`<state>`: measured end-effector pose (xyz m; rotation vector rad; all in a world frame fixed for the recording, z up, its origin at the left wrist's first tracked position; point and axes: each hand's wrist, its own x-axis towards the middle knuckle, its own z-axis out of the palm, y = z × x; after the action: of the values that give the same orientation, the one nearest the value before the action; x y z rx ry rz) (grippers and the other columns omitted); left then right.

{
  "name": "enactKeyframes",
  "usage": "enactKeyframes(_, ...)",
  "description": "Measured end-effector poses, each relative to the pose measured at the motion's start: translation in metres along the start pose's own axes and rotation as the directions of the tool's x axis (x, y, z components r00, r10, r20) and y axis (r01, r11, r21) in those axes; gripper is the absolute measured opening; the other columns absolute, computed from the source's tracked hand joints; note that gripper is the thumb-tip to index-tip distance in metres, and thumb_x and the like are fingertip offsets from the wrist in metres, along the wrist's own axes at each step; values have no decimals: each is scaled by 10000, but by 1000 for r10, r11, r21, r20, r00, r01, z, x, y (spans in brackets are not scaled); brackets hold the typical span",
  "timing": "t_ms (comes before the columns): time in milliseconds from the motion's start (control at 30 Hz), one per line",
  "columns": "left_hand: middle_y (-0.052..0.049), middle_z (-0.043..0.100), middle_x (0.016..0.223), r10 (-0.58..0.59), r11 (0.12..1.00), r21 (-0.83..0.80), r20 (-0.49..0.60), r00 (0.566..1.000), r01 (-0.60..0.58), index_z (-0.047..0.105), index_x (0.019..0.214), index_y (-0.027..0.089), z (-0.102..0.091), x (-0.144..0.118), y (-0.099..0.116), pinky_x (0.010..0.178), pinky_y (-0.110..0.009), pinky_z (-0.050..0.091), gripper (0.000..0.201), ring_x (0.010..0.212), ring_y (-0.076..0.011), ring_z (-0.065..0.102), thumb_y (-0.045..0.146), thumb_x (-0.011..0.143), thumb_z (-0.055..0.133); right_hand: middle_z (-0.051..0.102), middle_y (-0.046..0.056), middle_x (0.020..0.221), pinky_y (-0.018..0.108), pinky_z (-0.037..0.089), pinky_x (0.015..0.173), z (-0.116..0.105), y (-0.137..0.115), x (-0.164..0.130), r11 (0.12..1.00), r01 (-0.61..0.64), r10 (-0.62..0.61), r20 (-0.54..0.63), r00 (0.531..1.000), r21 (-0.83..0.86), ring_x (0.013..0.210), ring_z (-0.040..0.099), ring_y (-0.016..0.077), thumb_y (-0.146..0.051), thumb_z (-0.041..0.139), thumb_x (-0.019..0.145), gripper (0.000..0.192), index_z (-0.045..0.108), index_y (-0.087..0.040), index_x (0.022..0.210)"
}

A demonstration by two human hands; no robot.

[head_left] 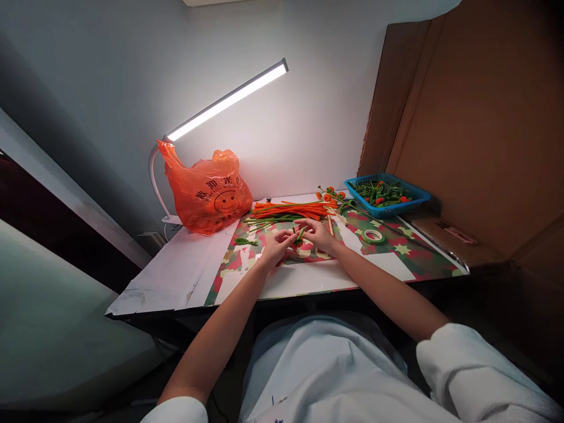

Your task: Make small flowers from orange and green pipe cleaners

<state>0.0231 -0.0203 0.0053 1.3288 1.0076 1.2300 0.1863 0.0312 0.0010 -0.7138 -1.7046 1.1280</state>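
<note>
Close together over the middle of the patterned table cover, my left hand (pixel 278 245) and my right hand (pixel 319 234) pinch a small green pipe-cleaner piece (pixel 301 234) between their fingertips. Its green ends stick up, and the fingers partly hide its lower part. Just beyond my hands lies a bundle of orange pipe cleaners (pixel 293 209), with green pipe cleaners (pixel 264 221) along its near side. A looped green piece (pixel 245 241) rests to the left of my left hand. Right of my right hand is a roll of green tape (pixel 373 236).
An orange plastic bag (pixel 211 197) stands at the back left beside a lit desk lamp (pixel 229 101). Orange flowers on green stems (pixel 331 194) lie at the back. A blue basket (pixel 385 209) of green and orange pieces sits back right, near a cardboard panel (pixel 476 117).
</note>
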Motion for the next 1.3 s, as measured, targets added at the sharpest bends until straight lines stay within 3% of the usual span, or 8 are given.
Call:
enactKeyframes(267, -12, 609, 832, -47, 997, -54, 88, 995, 51, 611, 853, 160, -4, 3, -6, 557, -258, 582, 443, 594, -89, 596, 537, 661, 742, 607, -3, 719, 258, 426, 640, 6, -3, -1, 968, -119, 88, 142, 986, 222, 647, 515, 109, -493, 740, 644, 377, 657, -163, 806)
enactKeyframes(467, -2, 601, 913, -29, 992, -113, 154, 988, 46, 504, 849, 199, -3, 1, -4, 660, -288, 599, 467, 755, -129, 645, 396, 586, 835, 606, -7, 733, 271, 445, 673, 8, -1, -2, 939, -121, 109, 55, 993, 323, 682, 543, 127, -525, 774, 593, 413, 630, -187, 781)
enactKeyframes(667, -2, 603, 889, 44, 998, -53, 81, 996, -39, 464, 829, 192, 0, -2, -3, 648, -293, 603, 462, 777, -142, 657, 456, 638, 791, 587, -14, 711, 280, 452, 664, 13, -14, -9, 968, -28, 33, -16, 999, 250, 654, 530, 123, -545, 753, 615, 397, 615, -191, 733)
enactKeyframes(933, -13, 645, 718, 207, 978, 41, -46, 977, -205, 586, 819, 159, 2, 3, -7, 594, -299, 615, 451, 732, -172, 678, 552, 658, 740, 604, 7, 723, 290, 470, 696, 12, -10, -10, 982, 23, -5, -97, 995, 185, 702, 561, 141, -562, 739, 641, 404, 639, -184, 744)
enactKeyframes(1133, -2, 647, 689, 215, 976, 42, -67, 974, -212, 608, 778, 158, -1, 2, -3, 603, -284, 615, 442, 697, -145, 663, 557, 647, 748, 645, 60, 866, 320, 489, 722, 9, -17, -15, 984, 145, -142, -31, 989, 102, 820, 600, 183, -558, 708, 709, 369, 697, -196, 780)
enactKeyframes(1300, -6, 651, 695, 214, 977, 37, -76, 974, -211, 609, 762, 160, -2, 1, -1, 619, -285, 604, 448, 648, -130, 647, 567, 638, 751, 663, 67, 846, 370, 491, 788, 5, -23, -19, 963, 270, -270, 23, 963, 2, 890, 602, 216, -541, 705, 730, 312, 731, -232, 766)
